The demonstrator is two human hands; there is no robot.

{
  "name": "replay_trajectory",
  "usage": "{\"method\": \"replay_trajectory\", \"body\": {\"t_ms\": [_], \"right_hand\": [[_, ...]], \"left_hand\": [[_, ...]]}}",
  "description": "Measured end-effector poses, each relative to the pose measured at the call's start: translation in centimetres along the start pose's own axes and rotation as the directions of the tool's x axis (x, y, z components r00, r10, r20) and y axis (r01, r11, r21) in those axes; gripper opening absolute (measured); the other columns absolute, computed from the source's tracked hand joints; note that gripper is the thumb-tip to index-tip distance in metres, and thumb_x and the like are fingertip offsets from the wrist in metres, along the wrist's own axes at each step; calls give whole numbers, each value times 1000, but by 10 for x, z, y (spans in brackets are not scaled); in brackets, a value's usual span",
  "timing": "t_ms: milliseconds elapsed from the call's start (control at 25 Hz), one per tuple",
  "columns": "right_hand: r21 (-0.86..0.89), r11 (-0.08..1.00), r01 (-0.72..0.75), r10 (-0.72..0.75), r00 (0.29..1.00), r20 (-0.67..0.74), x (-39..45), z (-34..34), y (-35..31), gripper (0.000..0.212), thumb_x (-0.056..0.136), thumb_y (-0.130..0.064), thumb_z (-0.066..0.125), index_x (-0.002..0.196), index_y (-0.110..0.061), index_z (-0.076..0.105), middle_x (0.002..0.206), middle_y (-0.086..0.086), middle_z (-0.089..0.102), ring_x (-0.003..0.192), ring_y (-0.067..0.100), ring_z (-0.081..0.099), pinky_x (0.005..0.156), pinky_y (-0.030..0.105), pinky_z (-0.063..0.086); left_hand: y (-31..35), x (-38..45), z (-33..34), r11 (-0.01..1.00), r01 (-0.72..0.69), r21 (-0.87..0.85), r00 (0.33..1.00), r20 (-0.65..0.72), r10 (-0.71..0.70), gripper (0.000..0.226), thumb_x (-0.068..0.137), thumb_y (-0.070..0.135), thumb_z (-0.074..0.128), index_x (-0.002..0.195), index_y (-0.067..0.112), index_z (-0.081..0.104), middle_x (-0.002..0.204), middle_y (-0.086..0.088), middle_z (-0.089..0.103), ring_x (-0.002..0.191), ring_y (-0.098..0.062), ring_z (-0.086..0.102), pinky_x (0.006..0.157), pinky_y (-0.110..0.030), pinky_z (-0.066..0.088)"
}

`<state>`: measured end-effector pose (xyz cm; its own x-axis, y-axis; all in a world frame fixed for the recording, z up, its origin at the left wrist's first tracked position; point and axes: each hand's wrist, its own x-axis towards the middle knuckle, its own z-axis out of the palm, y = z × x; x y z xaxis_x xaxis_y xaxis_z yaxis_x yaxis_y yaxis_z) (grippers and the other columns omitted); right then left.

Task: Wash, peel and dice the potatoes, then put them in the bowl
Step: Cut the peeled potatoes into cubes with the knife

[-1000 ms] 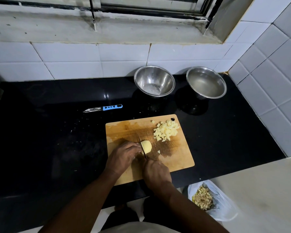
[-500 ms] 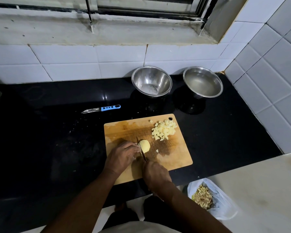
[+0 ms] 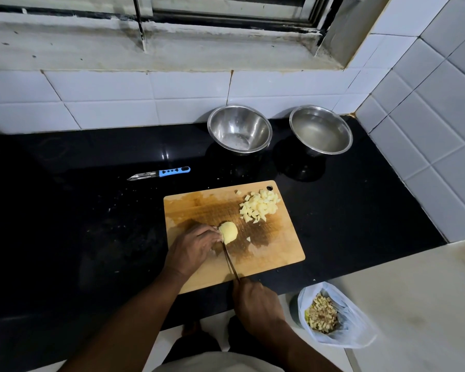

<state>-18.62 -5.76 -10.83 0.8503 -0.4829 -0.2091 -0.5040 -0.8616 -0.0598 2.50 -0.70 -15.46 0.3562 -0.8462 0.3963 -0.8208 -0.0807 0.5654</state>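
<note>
A peeled potato piece [image 3: 229,232] lies near the middle of the wooden cutting board [image 3: 279,245]. My left hand [image 3: 192,248] pins it from the left with the fingertips. My right hand [image 3: 255,302] grips a knife [image 3: 230,260] at the board's near edge; the blade points away from me and its tip reaches the potato's near side. A heap of diced potato [image 3: 259,206] lies at the board's far right corner, with one stray cube nearer the middle. Two steel bowls stand by the back wall, the left bowl [image 3: 239,129] and the right bowl [image 3: 320,129].
A blue-handled peeler [image 3: 160,173] lies on the black counter [image 3: 78,224] left of the board. A plastic bag of peelings [image 3: 330,316] hangs below the counter's front edge at right. White tiled walls close the back and right side.
My right hand has drawn the knife back toward me, off the potato, to the board's near edge. The left hand still pins the potato piece.
</note>
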Motion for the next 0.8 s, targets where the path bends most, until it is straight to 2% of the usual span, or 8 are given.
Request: {"method": "replay_trajectory", "body": {"t_ms": [80, 160, 320, 400, 480, 560, 640, 800], "right_hand": [[76, 995, -68, 63, 996, 64, -7, -3, 3, 20, 95, -30, 48, 86, -21, 63, 71, -1, 60, 56, 22, 59, 44, 35, 38], [233, 950, -207, 192, 978, 88, -13, -8, 8, 38, 104, -42, 28, 96, -21, 59, 86, 5, 67, 78, 29, 65, 64, 39, 46], [417, 864, -284, 308, 951, 10, -5, -21, 14, 39, 104, -46, 29, 93, -20, 56, 83, 5, 68, 79, 28, 65, 67, 39, 47], [465, 824, -324, 368, 930, -4, 12, -26, 19, 41, 104, -47, 28, 89, -20, 54, 81, 3, 66, 76, 26, 64, 67, 37, 47], [461, 810, -362, 392, 919, 34, 25, -29, 25, 39, 104, -49, 26, 87, -23, 50, 80, 0, 62, 73, 21, 58, 66, 34, 42], [429, 819, -380, 404, 914, 38, 25, -28, 29, 37, 104, -49, 26, 87, -25, 47, 81, -1, 61, 73, 21, 57, 65, 33, 39], [413, 809, -419, 446, 895, 34, 18, -23, 32, 38, 104, -48, 25, 90, -24, 51, 86, 2, 67, 81, 25, 64, 67, 34, 43], [378, 839, -390, 408, 912, 36, 2, -13, 35, 35, 104, -47, 25, 104, -27, 54, 87, 2, 70, 84, 27, 67, 67, 35, 47]], "left_hand": [[-1, 1, 1, 1000, -1, -10, 1000, -2, 1, 13, 85, 10, 75, 98, 12, 78, 102, 1, 71, 96, -9, 67, 83, -27, 58], [0, 0, 0, 999, 26, -37, 1000, 11, -26, 13, 86, 13, 75, 99, 13, 76, 103, 4, 69, 97, -7, 66, 82, -28, 57], [-5, 16, -14, 990, 134, -49, 979, 164, -124, 39, 82, 26, 79, 119, 25, 66, 123, 12, 57, 104, -7, 62, 84, -32, 57], [-4, 42, -24, 979, 186, -79, 910, 391, -141, 73, 76, 34, 84, 140, 33, 50, 141, 15, 42, 111, -3, 56, 92, -31, 55], [1, 66, -27, 985, 166, 40, 789, 595, -157, 103, 71, 48, 84, 155, 39, 25, 154, 14, 25, 126, -6, 45, 102, -34, 48], [5, 73, -23, 982, 80, 170, 731, 660, -174, 110, 71, 58, 80, 158, 38, 15, 159, 11, 19, 140, -14, 29, 111, -40, 37], [3, 65, -15, 988, 29, 153, 778, 617, -118, 96, 75, 55, 78, 155, 36, 29, 151, 9, 30, 138, -14, 27, 113, -38, 34], [-4, 52, -6, 998, 69, 8, 886, 459, -65, 72, 78, 46, 80, 143, 30, 54, 133, 8, 48, 124, -10, 39, 105, -34, 39]]}}
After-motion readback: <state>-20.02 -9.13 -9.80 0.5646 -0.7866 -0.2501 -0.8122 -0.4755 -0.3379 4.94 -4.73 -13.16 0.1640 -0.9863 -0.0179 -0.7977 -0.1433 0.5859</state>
